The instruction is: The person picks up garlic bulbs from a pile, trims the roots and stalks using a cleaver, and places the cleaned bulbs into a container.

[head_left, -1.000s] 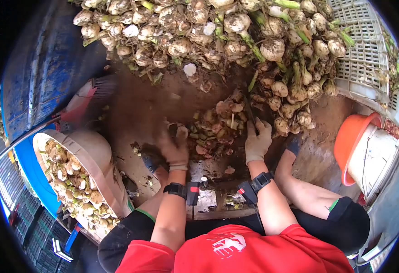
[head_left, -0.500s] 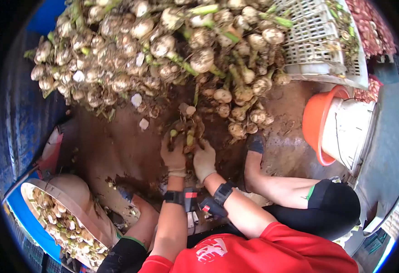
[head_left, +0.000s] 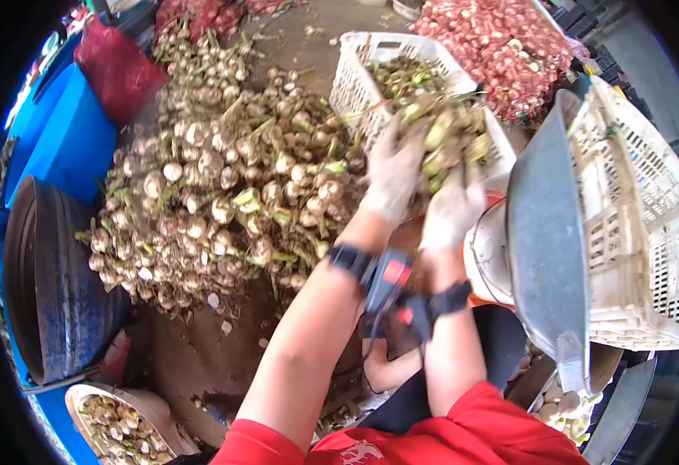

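Note:
Both my hands wear pale gloves and are raised at the near side of a white slatted crate (head_left: 355, 85). Between them is a bundle of brown-green garlic stalks (head_left: 441, 139), partly blurred by motion. My left hand (head_left: 395, 170) presses the bundle from the left, and my right hand (head_left: 455, 209) supports it from below and the right. Some fingers are hidden behind the stalks. Inside the crate lie more green and brown stalk scraps (head_left: 409, 77). Left of my hands spreads a big heap of garlic bulbs (head_left: 207, 186) with soil and stems on them.
A grey metal pan (head_left: 544, 232) stands close on my right, beside stacked white crates (head_left: 626, 256). Below it is a white bucket (head_left: 488, 252). Red net sacks (head_left: 494, 54) lie behind the crate. At lower left sits a tub of bulbs (head_left: 122, 426) near a blue drum (head_left: 68, 271).
My hands have risen from the floor before me, forward and right to the crate, carrying the stalks. The view has turned up and to the right, bringing in the crates and pan.

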Demonstrator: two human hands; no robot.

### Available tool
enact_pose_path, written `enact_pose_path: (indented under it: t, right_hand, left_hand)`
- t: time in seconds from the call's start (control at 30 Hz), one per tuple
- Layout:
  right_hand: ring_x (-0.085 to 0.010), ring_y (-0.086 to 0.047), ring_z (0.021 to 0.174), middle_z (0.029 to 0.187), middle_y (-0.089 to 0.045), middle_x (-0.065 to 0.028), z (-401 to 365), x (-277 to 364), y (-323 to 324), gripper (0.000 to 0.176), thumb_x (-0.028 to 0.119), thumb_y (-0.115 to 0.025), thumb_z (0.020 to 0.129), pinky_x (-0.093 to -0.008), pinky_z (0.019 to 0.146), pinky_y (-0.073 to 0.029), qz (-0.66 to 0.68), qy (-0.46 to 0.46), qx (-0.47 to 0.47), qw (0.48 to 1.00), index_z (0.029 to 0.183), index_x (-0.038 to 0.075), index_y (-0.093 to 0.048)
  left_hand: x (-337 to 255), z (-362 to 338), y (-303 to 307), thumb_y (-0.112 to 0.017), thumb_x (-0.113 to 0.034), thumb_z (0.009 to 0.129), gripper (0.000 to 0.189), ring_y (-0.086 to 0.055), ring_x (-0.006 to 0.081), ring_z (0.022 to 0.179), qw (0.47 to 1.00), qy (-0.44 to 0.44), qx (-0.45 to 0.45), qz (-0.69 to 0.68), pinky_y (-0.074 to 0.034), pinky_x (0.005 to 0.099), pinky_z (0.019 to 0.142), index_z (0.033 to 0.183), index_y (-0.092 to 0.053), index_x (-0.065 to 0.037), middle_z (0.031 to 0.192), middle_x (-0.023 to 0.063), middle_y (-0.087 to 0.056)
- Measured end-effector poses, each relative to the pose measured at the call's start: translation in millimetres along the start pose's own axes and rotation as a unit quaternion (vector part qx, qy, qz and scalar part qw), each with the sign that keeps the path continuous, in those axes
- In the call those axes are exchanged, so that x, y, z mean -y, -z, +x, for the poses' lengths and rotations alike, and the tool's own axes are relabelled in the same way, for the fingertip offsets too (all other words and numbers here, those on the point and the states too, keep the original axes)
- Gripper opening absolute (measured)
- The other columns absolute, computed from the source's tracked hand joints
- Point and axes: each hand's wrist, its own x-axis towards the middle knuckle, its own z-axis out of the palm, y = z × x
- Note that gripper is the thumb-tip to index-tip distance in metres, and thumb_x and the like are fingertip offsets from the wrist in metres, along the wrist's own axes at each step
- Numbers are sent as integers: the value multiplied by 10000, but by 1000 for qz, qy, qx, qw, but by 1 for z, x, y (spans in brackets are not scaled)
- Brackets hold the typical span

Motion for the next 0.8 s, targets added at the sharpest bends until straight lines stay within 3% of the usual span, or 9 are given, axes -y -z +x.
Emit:
enact_pose_path:
  t: [0.1, 0.23, 0.37, 0.43, 0.5, 0.53, 0.63, 0.73, 0.8]
  right_hand:
    - [-388, -599, 968, 1030, -628, -244, 71, -24, 12, 253, 160, -615, 900, -427, 873, -466, -282, 84, -76, 953, 1044, -39, -678]
    - [-393, -604, 985, 1098, -625, -260, 64, -37, 18, 296, 188, -637, 894, -437, 888, -466, -276, 114, -49, 953, 1081, -37, -686]
    - [-322, -617, 976, 1059, -622, -186, 5, -19, -4, 276, 189, -668, 898, -381, 882, -468, -150, 37, 7, 988, 1093, -3, -704]
    - [-253, -621, 934, 1028, -629, -145, -18, -21, -15, 263, 168, -674, 903, -325, 856, -473, -75, 59, 47, 994, 1097, -7, -702]
    - [-230, -614, 891, 998, -633, -129, -33, -11, -16, 230, 146, -673, 901, -312, 813, -476, 27, 38, 113, 992, 1060, -18, -700]
    - [-221, -611, 880, 1000, -637, -116, -44, -5, -12, 212, 135, -666, 906, -314, 798, -477, 53, -13, 145, 988, 1039, -28, -694]
    - [-177, -594, 816, 910, -645, -91, -85, -27, 3, 221, 141, -642, 935, -314, 758, -476, -56, 35, 186, 980, 1015, -64, -650]
    - [-208, -582, 829, 896, -602, -101, -167, -133, 26, 217, 202, -621, 950, -365, 735, -471, -62, -186, 118, 973, 1025, 0, -649]
    - [-258, -576, 730, 890, -623, -142, -204, -165, 57, 258, 227, -628, 939, -391, 695, -467, -180, -323, 75, 926, 1054, -3, -652]
  left_hand:
    - [13, 41, -26, -628, -249, 925, 631, -569, 289, 1155, 972, -10, -25, 234, -446, 314, 982, 1453, -388, 1, 1274, 211, -576]
    - [1, -5, 46, -651, -84, 835, 626, -523, 322, 1213, 887, -184, -40, 421, -444, 337, 986, 1428, -452, -65, 1402, 179, -464]
    - [16, -178, 202, -651, -11, 785, 667, -467, 386, 1274, 842, -22, -150, 518, -384, 424, 1075, 1420, -474, -113, 1396, 218, -483]
    - [15, -273, 233, -681, -71, 805, 629, -543, 420, 1159, 835, 135, -326, 421, -433, 443, 1013, 1398, -473, -51, 1265, 236, -575]
    - [37, -366, 253, -707, -137, 811, 594, -564, 422, 1132, 684, 267, -403, 546, -445, 459, 989, 1362, -502, -50, 1263, 233, -583]
    - [47, -386, 248, -707, -137, 811, 594, -564, 422, 1132, 687, 271, -408, 537, -445, 459, 989, 1362, -502, -50, 1263, 233, -583]
    - [73, -401, 205, -693, -153, 790, 539, -551, 399, 1152, 792, 273, -148, 526, -440, 472, 988, 1305, -550, -81, 1257, 209, -585]
    - [75, -343, 149, -642, -75, 727, 521, -519, 377, 1171, 830, 89, 125, 536, -421, 465, 1003, 1245, -581, -74, 1249, 178, -570]
    - [93, -321, 136, -613, -148, 766, 467, -506, 353, 1188, 762, 21, 252, 596, -399, 464, 1025, 1228, -606, -79, 1270, 160, -560]
